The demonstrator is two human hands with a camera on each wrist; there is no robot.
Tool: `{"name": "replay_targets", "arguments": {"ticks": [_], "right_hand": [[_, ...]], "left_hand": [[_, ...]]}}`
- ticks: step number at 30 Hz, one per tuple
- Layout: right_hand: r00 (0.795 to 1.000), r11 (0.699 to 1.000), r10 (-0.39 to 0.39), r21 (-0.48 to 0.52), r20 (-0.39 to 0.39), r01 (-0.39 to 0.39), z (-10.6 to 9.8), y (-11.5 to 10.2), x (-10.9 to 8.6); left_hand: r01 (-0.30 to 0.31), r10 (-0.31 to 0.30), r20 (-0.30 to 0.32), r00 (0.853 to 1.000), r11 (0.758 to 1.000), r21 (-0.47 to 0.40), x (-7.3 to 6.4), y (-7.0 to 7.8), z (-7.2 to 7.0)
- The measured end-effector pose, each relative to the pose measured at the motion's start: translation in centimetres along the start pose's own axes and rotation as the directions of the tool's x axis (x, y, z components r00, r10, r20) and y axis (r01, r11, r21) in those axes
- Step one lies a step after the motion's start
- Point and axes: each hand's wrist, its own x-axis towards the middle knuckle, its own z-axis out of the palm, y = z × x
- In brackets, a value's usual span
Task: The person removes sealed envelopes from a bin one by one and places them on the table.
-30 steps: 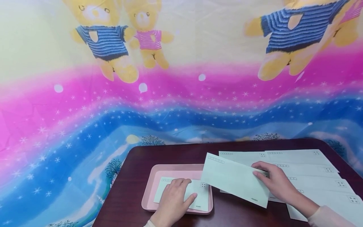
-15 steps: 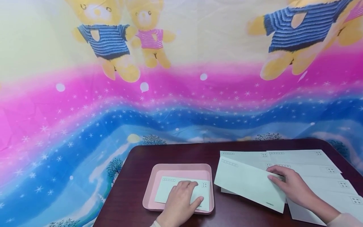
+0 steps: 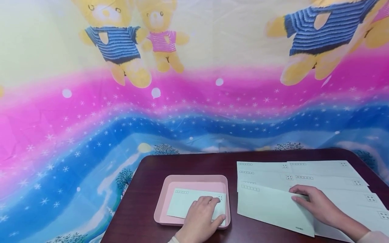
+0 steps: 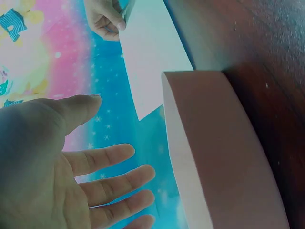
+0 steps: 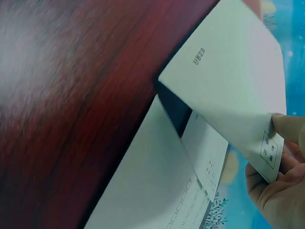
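My right hand pinches a pale envelope by its upper right corner, thumb on the printed face. In the right wrist view this envelope is tilted, its near corner standing off the envelopes below. My left hand is over a pink tray, where another envelope lies flat, partly hidden by the fingers. The left wrist view shows that hand with fingers extended and spread beside the tray wall, holding nothing.
Several overlapping envelopes are laid out in two columns on the right of the dark wooden table. A cloth backdrop with printed bears hangs close behind the table's far edge.
My right hand has carried the envelope rightward and down, from beside the tray onto the left column of envelopes. The left hand has shifted slightly right over the tray.
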Motion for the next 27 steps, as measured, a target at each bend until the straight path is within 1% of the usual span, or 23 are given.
{"name": "replay_targets", "arguments": {"ticks": [4, 11, 14, 19, 27], "right_hand": [[1.0, 1.0, -0.011, -0.027, 0.011, 0.011, 0.2, 0.4, 0.2], [0.999, 0.995, 0.007, -0.095, 0.035, -0.003, 0.6, 0.6, 0.6], [0.999, 0.993, 0.019, -0.12, 0.042, -0.014, 1.0, 0.5, 0.9], [0.998, 0.989, 0.014, -0.15, 0.061, -0.005, 1.6, 0.6, 1.2], [0.999, 0.965, -0.012, -0.261, 0.042, 0.023, 2.2, 1.2, 1.1]], "left_hand": [[-0.022, 0.022, -0.009, 1.0, 1.0, 0.016, 0.1, 0.4, 0.3], [-0.029, 0.03, 0.024, 0.999, 0.999, -0.015, 0.3, 1.0, 0.5], [-0.035, 0.035, 0.028, 0.999, 0.999, -0.009, 0.3, 1.1, 0.6], [-0.042, 0.042, 0.029, 0.999, 0.999, 0.006, 0.4, 1.3, 0.7], [-0.054, 0.054, 0.037, 0.998, 0.999, 0.008, 0.4, 1.5, 0.8]]}}
